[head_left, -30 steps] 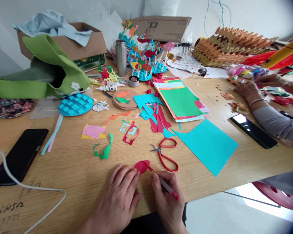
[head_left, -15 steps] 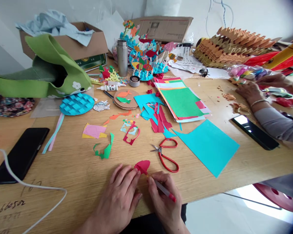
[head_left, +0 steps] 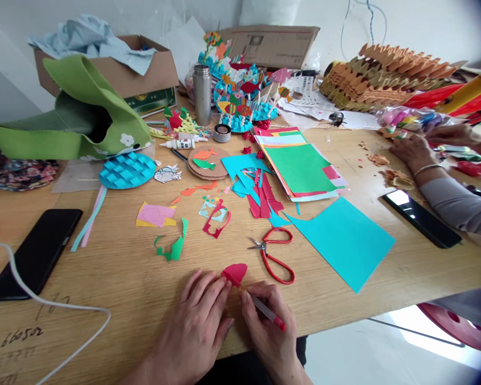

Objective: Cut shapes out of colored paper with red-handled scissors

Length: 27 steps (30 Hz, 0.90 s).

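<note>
My left hand [head_left: 194, 321] rests on the wooden table [head_left: 104, 267] with its fingertips at the edge of a small red paper cutout [head_left: 234, 274]. My right hand [head_left: 266, 326] grips a slim pen with a red end [head_left: 266, 312], its tip at the cutout's lower edge. The point where the tip meets the paper is hidden by my fingers. Just beyond my right hand lie red-handled scissors [head_left: 270, 256]. A co-worker's hands [head_left: 412, 152] work at the far right among paper scraps.
Turquoise paper [head_left: 342, 243], a coloured paper stack [head_left: 299, 166] and scattered cutouts spread across the table. Two phones [head_left: 34, 255] [head_left: 420, 219] lie left and right. Behind stand a steel flask [head_left: 202, 95], a cardboard box [head_left: 116, 67] and green felt [head_left: 72, 117]. A white cable [head_left: 44, 305] crosses the near left.
My right hand has shifted left and the pen has tilted flatter against the red cutout. The cutout has turned slightly, and the whole view has drifted a little.
</note>
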Motion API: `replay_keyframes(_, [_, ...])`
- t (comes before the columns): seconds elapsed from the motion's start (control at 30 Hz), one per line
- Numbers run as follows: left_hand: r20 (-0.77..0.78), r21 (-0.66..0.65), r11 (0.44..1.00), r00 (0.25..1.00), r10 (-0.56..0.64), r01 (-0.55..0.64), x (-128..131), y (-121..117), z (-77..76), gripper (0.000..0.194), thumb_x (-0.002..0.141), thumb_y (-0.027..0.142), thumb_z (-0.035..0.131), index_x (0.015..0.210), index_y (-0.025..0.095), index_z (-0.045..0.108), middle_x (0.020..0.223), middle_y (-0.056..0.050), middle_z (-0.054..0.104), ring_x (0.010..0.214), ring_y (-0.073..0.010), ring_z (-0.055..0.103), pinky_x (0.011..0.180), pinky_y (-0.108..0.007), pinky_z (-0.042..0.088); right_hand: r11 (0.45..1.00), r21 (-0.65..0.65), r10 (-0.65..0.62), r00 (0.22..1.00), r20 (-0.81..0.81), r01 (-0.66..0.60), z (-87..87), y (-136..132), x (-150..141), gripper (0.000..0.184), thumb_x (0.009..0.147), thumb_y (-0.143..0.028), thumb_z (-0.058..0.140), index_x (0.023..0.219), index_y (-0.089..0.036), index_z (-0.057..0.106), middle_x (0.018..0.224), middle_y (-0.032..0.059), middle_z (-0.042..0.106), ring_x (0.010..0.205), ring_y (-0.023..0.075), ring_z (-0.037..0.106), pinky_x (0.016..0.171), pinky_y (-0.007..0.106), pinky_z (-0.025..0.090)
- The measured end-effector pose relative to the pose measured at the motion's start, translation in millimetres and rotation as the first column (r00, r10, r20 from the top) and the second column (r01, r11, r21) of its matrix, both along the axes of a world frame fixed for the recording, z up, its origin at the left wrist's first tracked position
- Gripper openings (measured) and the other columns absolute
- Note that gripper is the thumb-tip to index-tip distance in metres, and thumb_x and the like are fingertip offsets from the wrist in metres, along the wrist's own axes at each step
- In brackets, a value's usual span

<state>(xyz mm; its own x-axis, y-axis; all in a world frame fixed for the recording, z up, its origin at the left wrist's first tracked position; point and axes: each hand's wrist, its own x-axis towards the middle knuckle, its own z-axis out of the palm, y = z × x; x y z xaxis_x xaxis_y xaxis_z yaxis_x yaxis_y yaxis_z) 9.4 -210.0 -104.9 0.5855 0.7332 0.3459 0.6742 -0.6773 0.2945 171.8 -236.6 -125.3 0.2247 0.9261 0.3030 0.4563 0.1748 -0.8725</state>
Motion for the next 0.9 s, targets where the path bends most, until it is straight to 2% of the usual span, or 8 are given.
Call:
replay_keyframes(0.3, [-0.003,0.0,1.0,1.0,0.001,-0.001,0.4,0.3,1.4,0.035,0.095,0.028,0.049,0.123,0.014,0.064,0.12,-0.005,0.07,0.117,-0.024,0.055,0.106,-0.042,0.037,0.997,0.013,-0.08,0.997,-0.008,0.08,1.4,-1.0,0.6,0.008,0.089,-0.015,0.062,0.086,-0.021,0.058,0.072,-0.0018,0.063,0.059,0.0092,0.06,0.055,0.016,0.051])
replay_keyframes(0.53, [-0.006,0.005,1.0,1.0,-0.003,0.003,0.5,0.3,1.6,0.035,0.095,0.028,0.049,0.123,0.013,0.063,0.12,-0.006,0.07,0.117,-0.024,0.054,0.105,-0.041,0.037,0.987,0.015,-0.156,0.987,-0.039,0.157,1.9,1.3,-1.3,0.009,0.088,-0.015,0.063,0.085,-0.021,0.058,0.069,-0.0036,0.06,0.055,0.0071,0.058,0.052,0.013,0.049])
replay_keyframes(0.73, [-0.011,-0.004,1.0,1.0,-0.007,0.007,0.8,0.1,1.1,0.035,0.095,0.027,0.049,0.124,0.014,0.062,0.121,-0.006,0.069,0.117,-0.0241,0.054,0.107,-0.042,0.035,0.984,0.013,-0.178,0.98,-0.088,0.18,0.4,0.2,-3.3,0.008,0.089,-0.015,0.062,0.087,-0.021,0.058,0.071,-0.0035,0.06,0.055,0.0074,0.058,0.052,0.014,0.05])
replay_keyframes(0.9, [-0.004,-0.009,1.0,1.0,-0.003,0.003,0.4,-0.1,0.7,0.035,0.095,0.027,0.05,0.125,0.013,0.062,0.121,-0.005,0.069,0.118,-0.024,0.053,0.107,-0.042,0.034,0.979,0.012,-0.203,0.977,-0.068,0.204,2.0,-0.3,-2.0,0.007,0.088,-0.015,0.062,0.086,-0.02,0.058,0.071,-0.0027,0.062,0.055,0.0081,0.059,0.052,0.014,0.05])
